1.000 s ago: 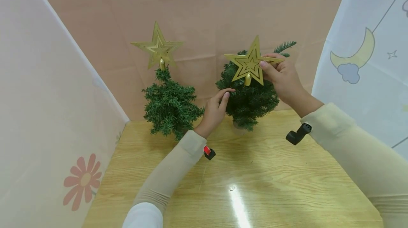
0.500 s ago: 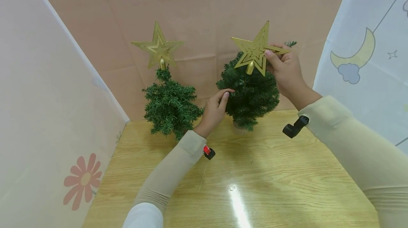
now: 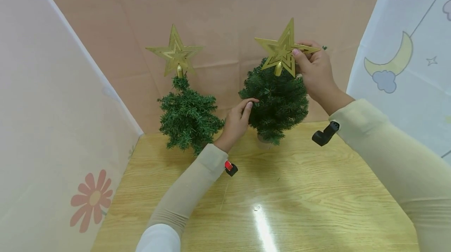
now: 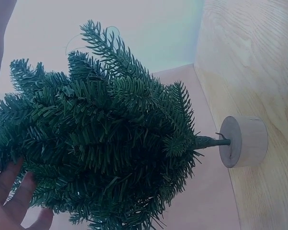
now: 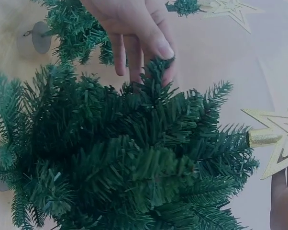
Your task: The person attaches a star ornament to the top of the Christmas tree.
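Observation:
My right hand (image 3: 318, 73) pinches one point of a gold star tree topper (image 3: 282, 48) between thumb and fingers. The star's socket (image 5: 263, 137) is at the top of the right-hand small Christmas tree (image 3: 276, 103); whether it sits over the tip or just in front, I cannot tell. On that tree's left side, my left hand (image 3: 235, 126) pinches a branch tip (image 5: 156, 72) between thumb and finger. A round wooden base (image 4: 249, 141) carries the tree upright on the wooden table (image 3: 299, 189).
To the left stands a second small Christmas tree (image 3: 190, 118) with its own gold star (image 3: 175, 52) on top. A peach cloth (image 3: 211, 13) hangs close behind both trees. Printed white cloths (image 3: 394, 56) hang at the sides.
My right hand has raised the star from in front of the tree to its top, tilting it on the way. My left hand has stayed on the branch.

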Demonstrator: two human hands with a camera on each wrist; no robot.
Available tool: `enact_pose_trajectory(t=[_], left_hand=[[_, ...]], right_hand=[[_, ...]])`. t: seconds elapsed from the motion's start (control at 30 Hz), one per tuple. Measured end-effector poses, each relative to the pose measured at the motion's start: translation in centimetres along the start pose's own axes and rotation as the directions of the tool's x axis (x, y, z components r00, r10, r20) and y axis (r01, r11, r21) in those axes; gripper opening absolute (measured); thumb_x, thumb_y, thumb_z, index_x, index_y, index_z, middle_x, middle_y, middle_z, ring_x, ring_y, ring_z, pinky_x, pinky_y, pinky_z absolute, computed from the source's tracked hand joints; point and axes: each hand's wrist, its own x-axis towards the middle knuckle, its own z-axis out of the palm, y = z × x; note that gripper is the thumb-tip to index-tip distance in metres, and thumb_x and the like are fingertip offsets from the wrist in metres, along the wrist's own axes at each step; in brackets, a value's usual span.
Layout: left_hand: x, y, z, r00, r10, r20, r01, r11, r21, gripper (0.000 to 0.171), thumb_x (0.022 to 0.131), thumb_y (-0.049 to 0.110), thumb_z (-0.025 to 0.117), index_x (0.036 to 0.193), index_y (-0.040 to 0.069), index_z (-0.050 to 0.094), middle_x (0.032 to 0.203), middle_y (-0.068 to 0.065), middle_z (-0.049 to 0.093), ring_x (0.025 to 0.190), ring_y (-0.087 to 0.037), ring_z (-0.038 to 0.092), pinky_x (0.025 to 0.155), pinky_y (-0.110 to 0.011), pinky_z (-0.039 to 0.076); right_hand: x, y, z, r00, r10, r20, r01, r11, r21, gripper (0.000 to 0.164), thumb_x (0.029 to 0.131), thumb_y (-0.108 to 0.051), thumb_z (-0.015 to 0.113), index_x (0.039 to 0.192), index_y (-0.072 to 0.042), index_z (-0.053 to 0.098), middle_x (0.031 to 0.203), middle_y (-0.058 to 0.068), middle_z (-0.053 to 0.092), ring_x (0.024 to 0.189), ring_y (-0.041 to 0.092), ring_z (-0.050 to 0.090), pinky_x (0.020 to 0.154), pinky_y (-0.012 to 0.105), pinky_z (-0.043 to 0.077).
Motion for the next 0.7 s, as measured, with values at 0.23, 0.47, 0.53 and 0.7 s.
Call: enact_pose_trajectory(t=[0.23,0.47,0.53,0.7], left_hand=[[0.1,-0.2,0.0,1.000,0.011,-0.009,-0.011,1.000,0.004,0.039,0.106,0.043,0.034,0.130,0.029,0.061,0.053,-0.003,0.036,0.036,-0.015,0.026,0.036,-0.031,0.030],[0.2,-0.3,0.0,1.000,0.017,-0.015,-0.017,1.000,0.008,0.038,0.106,0.042,0.035,0.130,0.030,0.062,0.052,-0.003,0.036,0.035,-0.015,0.026,0.035,-0.030,0.029],[0.1,-0.3,-0.1,1.000,0.015,-0.012,-0.015,1.000,0.002,0.038,0.106,0.043,0.034,0.129,0.030,0.061,0.052,-0.003,0.036,0.036,-0.016,0.027,0.035,-0.031,0.030],[0.1,-0.3,-0.1,1.000,0.014,-0.005,-0.014,1.000,-0.002,0.039,0.106,0.044,0.034,0.130,0.032,0.060,0.053,-0.004,0.036,0.037,-0.020,0.028,0.035,-0.031,0.030]], right_hand=[[0.6,-0.4,0.2,1.000,-0.002,-0.018,0.002,1.000,-0.001,0.024,0.098,-0.011,0.059,0.119,-0.001,0.056,0.111,0.014,0.064,0.101,0.024,0.063,0.081,0.026,0.053],[1.1,-0.5,0.4,0.999,-0.041,-0.021,0.040,0.998,-0.044,0.024,0.097,-0.013,0.060,0.119,-0.003,0.059,0.109,0.013,0.065,0.103,0.024,0.062,0.083,0.027,0.051],[1.1,-0.5,0.4,0.999,-0.050,-0.013,0.049,0.997,-0.060,0.023,0.097,-0.013,0.060,0.119,-0.003,0.060,0.109,0.012,0.065,0.103,0.023,0.062,0.083,0.027,0.050],[1.1,-0.3,0.4,0.997,-0.075,-0.002,0.075,0.993,-0.094,0.021,0.098,-0.013,0.060,0.117,-0.004,0.061,0.108,0.011,0.065,0.096,0.020,0.060,0.077,0.029,0.045]])
